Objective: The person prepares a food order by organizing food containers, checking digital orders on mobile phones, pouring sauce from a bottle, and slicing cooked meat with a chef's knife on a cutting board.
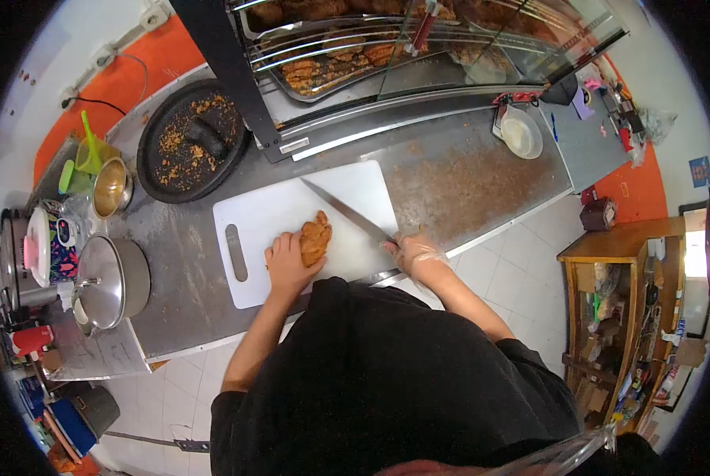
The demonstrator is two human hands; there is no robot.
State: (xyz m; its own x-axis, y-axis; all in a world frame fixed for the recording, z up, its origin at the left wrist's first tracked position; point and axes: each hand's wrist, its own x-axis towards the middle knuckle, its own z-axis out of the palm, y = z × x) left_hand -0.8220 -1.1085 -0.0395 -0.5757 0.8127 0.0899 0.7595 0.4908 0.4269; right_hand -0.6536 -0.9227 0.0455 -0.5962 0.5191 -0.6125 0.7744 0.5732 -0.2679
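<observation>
A piece of fried chicken (316, 239) lies on the white cutting board (248, 208). My left hand (290, 263) is closed around its left side and presses it against the board. In a clear plastic glove, my right hand (417, 255) grips the handle of a long knife (347, 210). The blade points up and left across the board, its tip beyond the chicken and apart from it. My right fingers are partly hidden by the glove's folds.
Behind the board stands a glass display case (323, 131) with trays of fried food (323, 71). A dark round pan (150, 170) with crumbs is at left, near a metal bowl (113, 188) and a lidded pot (105, 278). A plastic bowl (521, 135) sits at right.
</observation>
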